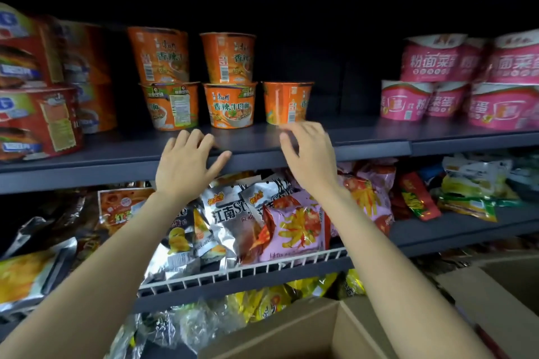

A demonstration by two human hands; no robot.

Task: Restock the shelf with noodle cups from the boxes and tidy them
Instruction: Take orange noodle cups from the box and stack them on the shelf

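Five orange noodle cups [230, 105] stand on the dark shelf [364, 143], three in a bottom row and two stacked on the leftmost pair, so the rightmost orange cup [287, 102] carries nothing on top and, by my reading, marks the next slot to fill. Both hands hang just in front of that orange group with nothing in them: the left hand [186, 166] is spread wide, fingertips at the shelf's front lip below the middle cup, and the right hand [309, 151] is loosely open, its fingers just below the rightmost cup; whether it touches the cup I cannot tell. Left of the orange group sit red cups [38, 119]; to its right, past a stretch of bare shelf, pink cups [455, 79] are stacked two high. Below it lie snack bags [262, 218], and lower still an open cardboard box [306, 332], probably the supply.
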